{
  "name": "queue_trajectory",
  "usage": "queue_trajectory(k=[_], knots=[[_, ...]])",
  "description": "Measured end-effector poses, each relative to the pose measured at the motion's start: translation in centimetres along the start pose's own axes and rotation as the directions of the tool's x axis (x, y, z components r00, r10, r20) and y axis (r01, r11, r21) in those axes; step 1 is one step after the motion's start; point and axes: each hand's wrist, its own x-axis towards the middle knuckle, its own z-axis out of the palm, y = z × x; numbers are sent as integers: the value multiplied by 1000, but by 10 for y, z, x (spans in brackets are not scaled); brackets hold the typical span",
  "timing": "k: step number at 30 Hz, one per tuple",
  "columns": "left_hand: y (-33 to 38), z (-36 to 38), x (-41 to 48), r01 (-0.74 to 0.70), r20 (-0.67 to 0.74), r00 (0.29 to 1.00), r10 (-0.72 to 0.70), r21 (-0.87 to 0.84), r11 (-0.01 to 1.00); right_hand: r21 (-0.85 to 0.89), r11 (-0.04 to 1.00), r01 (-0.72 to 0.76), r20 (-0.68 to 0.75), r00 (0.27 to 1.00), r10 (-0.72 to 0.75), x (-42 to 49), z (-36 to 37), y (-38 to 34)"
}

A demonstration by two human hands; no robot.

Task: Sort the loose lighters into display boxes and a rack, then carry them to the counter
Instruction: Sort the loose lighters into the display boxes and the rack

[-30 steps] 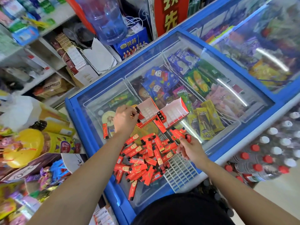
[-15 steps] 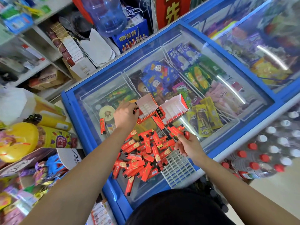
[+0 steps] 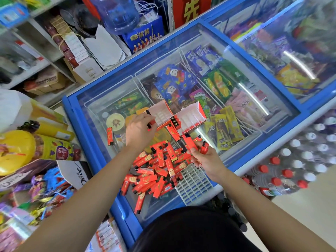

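A pile of loose red lighters lies on the glass lid of a blue freezer. Two open red-and-white display boxes stand behind the pile: the left box and the right box, which holds a few lighters at its left end. My left hand grips a red lighter at the left box's near edge. My right hand clutches several red lighters just right of the pile. A white slotted rack lies flat near the freezer's front edge. One lighter lies apart at the left.
Ice-cream packs fill the freezer under the glass. A second freezer stands at the right rear. Shrink-wrapped bottles crowd the floor at the right. Shelves, cartons and a water jug stand behind; snack displays press in at the left.
My left hand has slid slightly right and brought its lighter against the left box. My right hand has risen a little with its lighters. The camera has tilted.
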Motion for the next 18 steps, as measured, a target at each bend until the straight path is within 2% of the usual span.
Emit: queue_trajectory(k=[3, 6, 10, 13, 18], knots=[[22, 1, -29, 15, 100, 995, 14, -284, 959, 12, 1000, -5, 31, 1000, 5, 1, 1, 0], [47, -1, -51, 141, 264, 964, -2, -509, 849, 6, 1000, -1, 63, 998, 0, 1, 4, -1], [71, -6, -66, 221, 323, 946, -20, -600, 769, -64, 998, 23, 125, 992, -15, -1, 8, -3], [75, -11, -72, 233, 316, 949, -24, -643, 730, 35, 998, -48, 171, 984, 41, -2, 10, -2], [65, -13, -75, 250, 330, 943, -37, -634, 732, 221, 958, -182, 232, 964, 129, -3, 10, -5]])
